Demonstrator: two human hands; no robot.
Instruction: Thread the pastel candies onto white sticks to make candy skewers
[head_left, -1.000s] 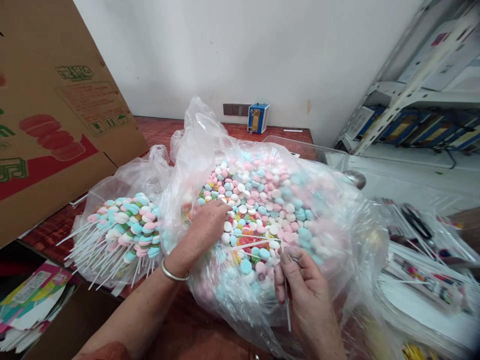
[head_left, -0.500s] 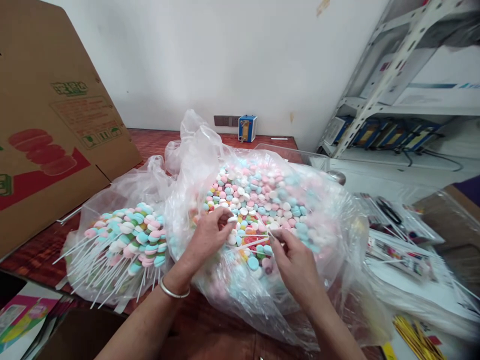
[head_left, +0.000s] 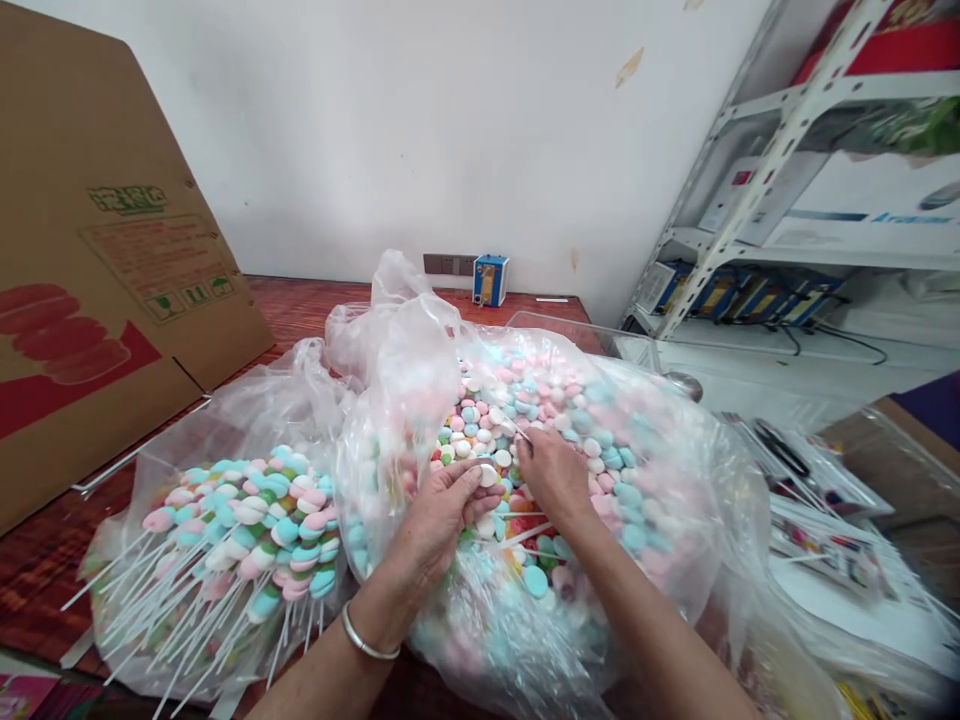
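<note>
A big clear plastic bag [head_left: 675, 560] holds several loose round candies [head_left: 570, 400] in pink, blue and white. My left hand [head_left: 439, 520], with a metal bangle on the wrist, pinches a white candy [head_left: 487, 474] between thumb and fingers inside the bag's mouth. My right hand [head_left: 551, 470] is closed on a thin white stick [head_left: 521, 432] whose tip points toward that candy. More white sticks lie on the candies just below both hands. A second clear bag [head_left: 247, 400] at the left holds finished candy skewers [head_left: 255, 530] with their sticks pointing toward me.
A large cardboard box [head_left: 90, 300] leans at the left on the red-brown table [head_left: 300, 300]. A small blue box [head_left: 489, 280] stands by the wall. A metal shelf rack [head_left: 750, 190] with cartons is at the right, clear packets and scissors [head_left: 780, 445] below it.
The camera tilted up, so everything sits lower in the picture. My right hand moved up and forward with the stick, and my left hand picked a white candy out of the pile.
</note>
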